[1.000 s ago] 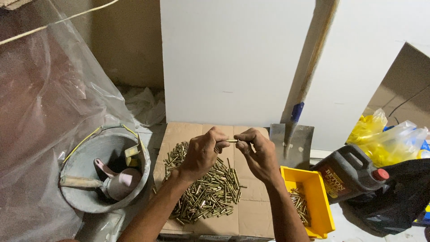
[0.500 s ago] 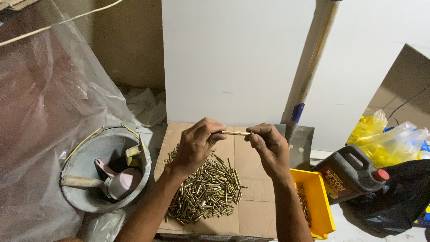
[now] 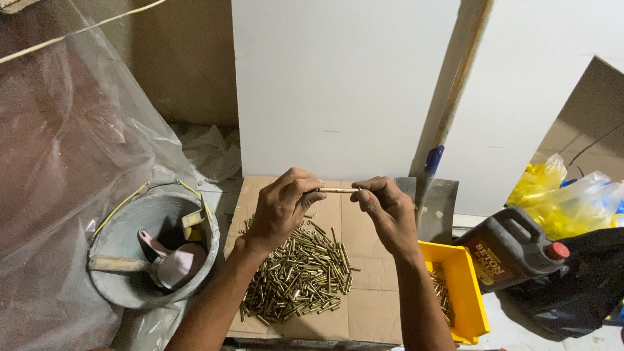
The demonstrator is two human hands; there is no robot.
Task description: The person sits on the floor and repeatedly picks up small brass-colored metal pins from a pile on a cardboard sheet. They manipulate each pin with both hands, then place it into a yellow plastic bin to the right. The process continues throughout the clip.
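At the centre of the frame both hands meet over a flattened cardboard sheet [image 3: 364, 305]. The left hand [image 3: 281, 209] and the right hand [image 3: 385, 211] each pinch one end of a slim brass screw [image 3: 338, 190], which lies level between them, fingertips closed tight on it and the remaining fingers curled in. Directly below the hands, on the cardboard, a loose heap of brass screws [image 3: 296, 278] is spread, lying every way.

At the lower right of the cardboard, just beside its edge, a yellow plastic bin [image 3: 463, 286] holds a few more of the same screws. Right of it a dark jerrycan with a red cap [image 3: 510, 250] leans, and behind that, at the right edge of the frame, yellow plastic bags [image 3: 565, 198] are bunched.

At the lower left a grey metal bucket [image 3: 117, 237] stands with a wooden-handled tool and a pink scoop inside. Clear plastic sheeting [image 3: 65, 143] fills the left of the frame. A white board [image 3: 338, 84] leans upright behind the cardboard, with a shovel blade [image 3: 439, 208] just right of the hands.
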